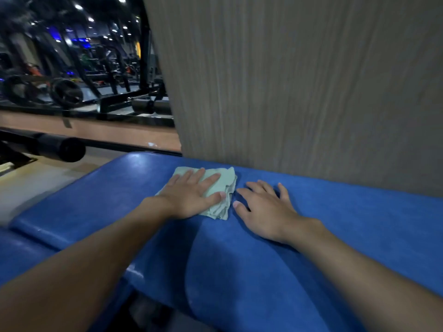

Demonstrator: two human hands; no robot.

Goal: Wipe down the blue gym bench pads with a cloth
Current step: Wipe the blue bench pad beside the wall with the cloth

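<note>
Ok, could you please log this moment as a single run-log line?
step: wipe pad | left hand: flat on folded pale green cloth | right hand: flat on blue padded bench pad, beside cloth

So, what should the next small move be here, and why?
Probably slide the left hand and the cloth toward the near edge of the blue pad: it presses the folded cloth flat by the wall, while the right hand rests bare beside it.

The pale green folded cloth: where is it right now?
In the head view, the pale green folded cloth lies on the blue bench pad near the grey wall, under the left hand, just left of the right hand.
</note>
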